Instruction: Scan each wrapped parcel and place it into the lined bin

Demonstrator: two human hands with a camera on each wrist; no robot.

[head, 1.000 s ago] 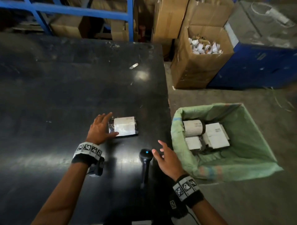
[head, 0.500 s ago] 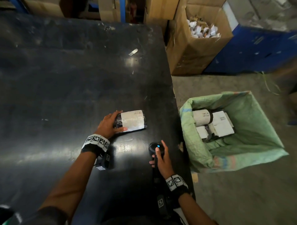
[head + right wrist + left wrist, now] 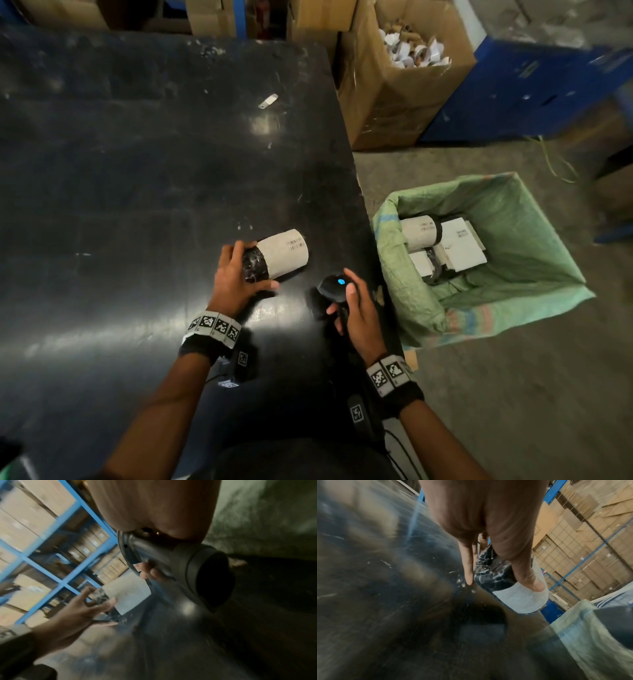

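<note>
While the left hand (image 3: 236,277) curls its fingers and thumb round the dark plastic-wrapped end of a roll-shaped parcel (image 3: 281,253), the parcel lies on its side on the black table (image 3: 137,171), near the table's right edge. Its white paper label faces up, and a small barcode shows near the end away from the hand. In the left wrist view the thumb (image 3: 530,577) presses across the seam where dark wrap meets white paper, and one finger (image 3: 468,566) reaches down beside the parcel (image 3: 518,599) to the tabletop.

Just to the right, the right hand (image 3: 356,308) is closed round the handle of a black scanner (image 3: 334,286), with one finger lying along the top of its head beside a lit blue dot. The right wrist view shows fingertips (image 3: 149,572) wrapped round the scanner (image 3: 188,566), with its dark window facing away from the wrist. Scanner and parcel are near each other but apart.

On the floor beside the table stands the bin (image 3: 513,308), lined with a green woven sack. Inside it lie several parcels (image 3: 442,243), one a roll with a white label and the others flat and white. Behind it an open cardboard box (image 3: 394,102) holds scraps of white paper, and a blue cabinet (image 3: 531,89) stands to its right. A small pale scrap (image 3: 268,101) lies far up the table.
</note>
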